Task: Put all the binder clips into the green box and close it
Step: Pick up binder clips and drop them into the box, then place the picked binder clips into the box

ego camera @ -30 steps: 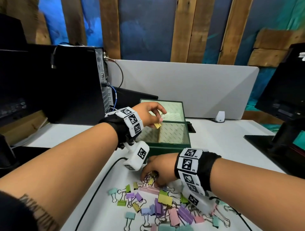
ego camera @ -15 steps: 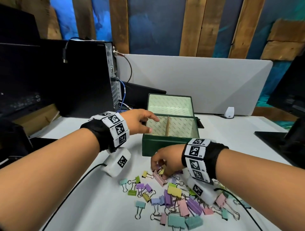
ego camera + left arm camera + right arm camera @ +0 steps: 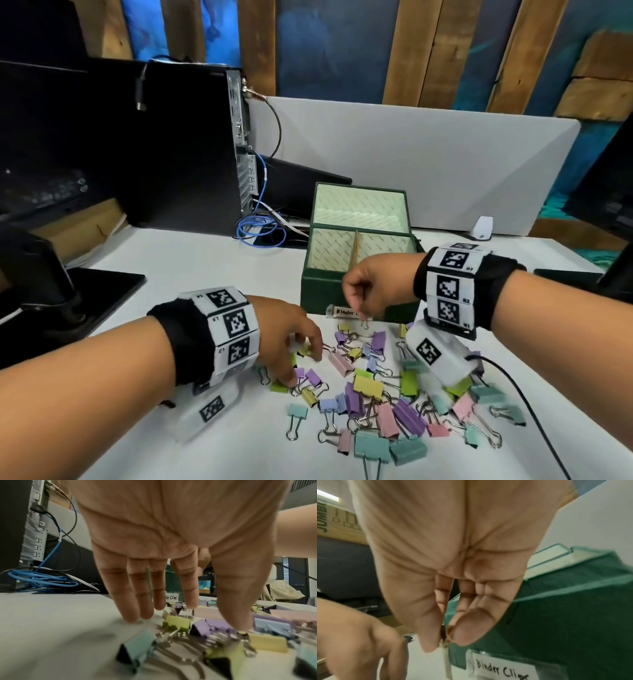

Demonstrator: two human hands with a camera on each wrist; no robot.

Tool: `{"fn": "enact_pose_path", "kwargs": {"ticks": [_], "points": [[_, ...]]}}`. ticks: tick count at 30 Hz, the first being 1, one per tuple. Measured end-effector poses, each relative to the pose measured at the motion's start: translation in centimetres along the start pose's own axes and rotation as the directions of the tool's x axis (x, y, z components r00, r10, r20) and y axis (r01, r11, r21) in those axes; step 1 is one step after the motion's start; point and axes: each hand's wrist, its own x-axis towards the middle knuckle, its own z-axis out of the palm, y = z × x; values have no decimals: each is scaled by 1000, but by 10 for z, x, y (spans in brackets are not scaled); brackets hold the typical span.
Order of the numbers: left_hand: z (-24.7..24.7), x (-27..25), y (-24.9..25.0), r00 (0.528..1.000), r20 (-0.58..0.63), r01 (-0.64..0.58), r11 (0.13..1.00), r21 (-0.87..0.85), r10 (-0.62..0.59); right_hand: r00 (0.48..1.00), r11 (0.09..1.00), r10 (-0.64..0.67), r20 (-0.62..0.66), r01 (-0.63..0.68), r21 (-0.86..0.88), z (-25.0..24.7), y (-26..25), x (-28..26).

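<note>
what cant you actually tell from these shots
- What the right hand pinches: right wrist view shows only a thin wire; the fingers hide its body and colour.
- Floor of the green box: in the head view the front wall and right hand cover it.
- Whether the left hand touches a clip: blurred.
- Label: cut off by the bottom edge.

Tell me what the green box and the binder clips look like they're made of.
Green box: likely board covered in matte, cloth-like green, given its dull weave-like surface; pale patterned lining inside. Binder clips: probably painted sheet metal in pastel colours, with shiny wire handles.
</note>
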Motion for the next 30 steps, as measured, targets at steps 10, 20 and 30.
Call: {"fn": "enact_pose_path", "kwargs": {"ticks": [10,20,30], "points": [[9,11,7,1000,-9,-7,993,117,8,991,947,14,136,31,-321,29,-9,12],[9,19,-5,996,-74,-61,991,-121,52,964,995,63,-258,-82,-63,-30,1,-13],[-8,19,-15,981,-191,-102,919,-380,30,859,985,-34,-510,-57,-160,-20,26,-16]]}}
